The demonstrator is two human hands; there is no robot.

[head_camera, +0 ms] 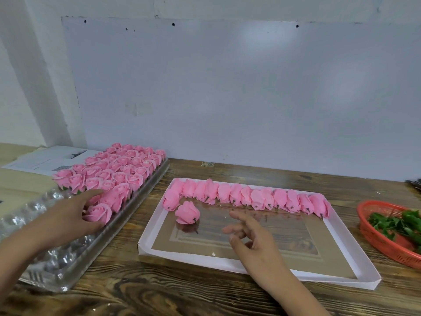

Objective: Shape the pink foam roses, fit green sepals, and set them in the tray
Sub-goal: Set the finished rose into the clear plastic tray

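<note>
A clear plastic cell tray [57,267] lies at the left, its far half filled with several shaped pink roses [118,165]. My left hand [68,215] reaches over the tray, fingers and thumb curled round one pink rose [99,212] sitting at the tray's near filled row. A white shallow box lid [341,279] in the middle holds a row of several unshaped pink rose buds [250,198] along its far side, plus one loose bud [188,213]. My right hand [252,236] hovers over the lid, fingers relaxed, holding nothing.
A red plastic basket [373,238] with green sepals [396,222] stands at the right edge. Printed paper sheets [45,159] lie behind the cell tray on the wooden table [182,293]. A white wall stands close behind.
</note>
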